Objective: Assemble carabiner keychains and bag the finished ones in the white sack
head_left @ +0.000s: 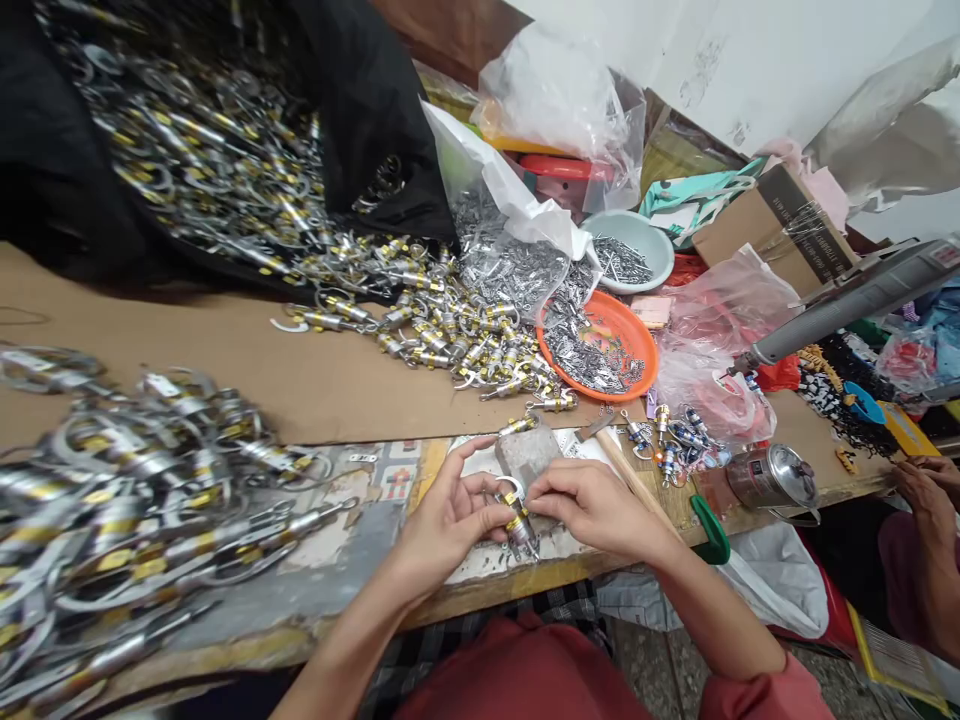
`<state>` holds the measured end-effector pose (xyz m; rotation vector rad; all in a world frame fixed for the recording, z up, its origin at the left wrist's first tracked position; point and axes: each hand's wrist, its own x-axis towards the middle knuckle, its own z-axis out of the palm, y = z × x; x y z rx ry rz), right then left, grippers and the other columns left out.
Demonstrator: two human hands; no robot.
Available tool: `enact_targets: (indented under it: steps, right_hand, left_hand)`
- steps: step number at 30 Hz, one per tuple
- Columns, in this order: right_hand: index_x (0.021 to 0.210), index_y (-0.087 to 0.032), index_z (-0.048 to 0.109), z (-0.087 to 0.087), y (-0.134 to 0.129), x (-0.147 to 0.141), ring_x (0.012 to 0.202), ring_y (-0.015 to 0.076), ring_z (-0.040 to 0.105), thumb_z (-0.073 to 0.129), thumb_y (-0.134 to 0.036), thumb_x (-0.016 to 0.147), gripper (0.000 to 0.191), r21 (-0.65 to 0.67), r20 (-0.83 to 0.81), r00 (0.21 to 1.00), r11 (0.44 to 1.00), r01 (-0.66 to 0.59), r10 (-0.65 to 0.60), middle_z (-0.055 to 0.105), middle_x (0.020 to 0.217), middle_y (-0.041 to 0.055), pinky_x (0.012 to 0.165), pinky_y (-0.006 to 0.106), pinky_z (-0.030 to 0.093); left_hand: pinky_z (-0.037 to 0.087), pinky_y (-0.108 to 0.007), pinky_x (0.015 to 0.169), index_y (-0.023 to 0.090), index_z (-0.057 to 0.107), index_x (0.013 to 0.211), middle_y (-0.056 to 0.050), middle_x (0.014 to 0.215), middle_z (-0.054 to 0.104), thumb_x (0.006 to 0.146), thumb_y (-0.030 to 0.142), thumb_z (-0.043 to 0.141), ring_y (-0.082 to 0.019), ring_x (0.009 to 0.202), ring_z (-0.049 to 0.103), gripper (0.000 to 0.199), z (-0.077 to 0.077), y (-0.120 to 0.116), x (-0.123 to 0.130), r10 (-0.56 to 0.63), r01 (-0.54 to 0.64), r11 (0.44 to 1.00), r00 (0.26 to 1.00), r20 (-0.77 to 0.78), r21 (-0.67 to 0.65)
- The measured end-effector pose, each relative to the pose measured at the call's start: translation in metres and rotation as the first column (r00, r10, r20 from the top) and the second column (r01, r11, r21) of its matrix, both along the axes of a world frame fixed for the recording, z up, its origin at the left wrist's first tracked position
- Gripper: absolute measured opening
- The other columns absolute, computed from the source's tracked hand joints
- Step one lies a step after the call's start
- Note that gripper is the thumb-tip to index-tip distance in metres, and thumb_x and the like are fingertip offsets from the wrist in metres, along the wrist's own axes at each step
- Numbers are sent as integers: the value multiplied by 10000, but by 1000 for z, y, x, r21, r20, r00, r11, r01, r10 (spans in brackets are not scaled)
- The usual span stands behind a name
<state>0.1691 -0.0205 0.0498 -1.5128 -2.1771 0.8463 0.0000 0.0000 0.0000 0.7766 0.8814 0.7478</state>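
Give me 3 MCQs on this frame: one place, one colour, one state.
1. Where is the orange dish relative to the hands?
A. beyond them, to the right
B. on the floor
C. left of the left hand

2. What colour is the handle at the table edge by the right forearm?
A. yellow
B. green
C. white

3. What is the state of the small metal clasp?
A. lying alone on the cardboard
B. hanging from a hook
C. pinched between both hands

Answers: 1 A, it sits farther up the table and rightward. 2 B, plainly green. 3 C, fingers of the left hand and right hand meet on it.
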Motion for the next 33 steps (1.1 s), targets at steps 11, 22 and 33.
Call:
enact_targets:
  steps: [11,22,33]
  right_hand:
    - [950,-226,614,-15,5,-11,661,110,560,591,-137,788,186,47,-49,990,989,138,-136,623,794,-24,603,202,415]
    - [1134,-188,549,-60,-60,109,950,267,582,555,-374,820,365,229,320,748,813,535,-582,605,1031,99,807,404,469]
    - [1364,-262,371,-23,-91,60,816,169,629,430,-194,917,456,353,167,945,912,209,-281,644,966,51,707,256,501]
  left_hand:
    - [477,-223,487,233,330,1233,68,710,587,596,213,723,-89,503,555,748,0,0,1,-7,7,1000,1000,23,19]
    - [472,-230,474,231,360,1227,68,702,587,585,209,724,-96,493,567,738,-3,-1,2,31,-31,999,999,-9,22]
    - [487,-225,496,215,361,1232,60,700,600,570,216,750,-101,532,575,769,-4,1,2,37,-38,999,999,19,26]
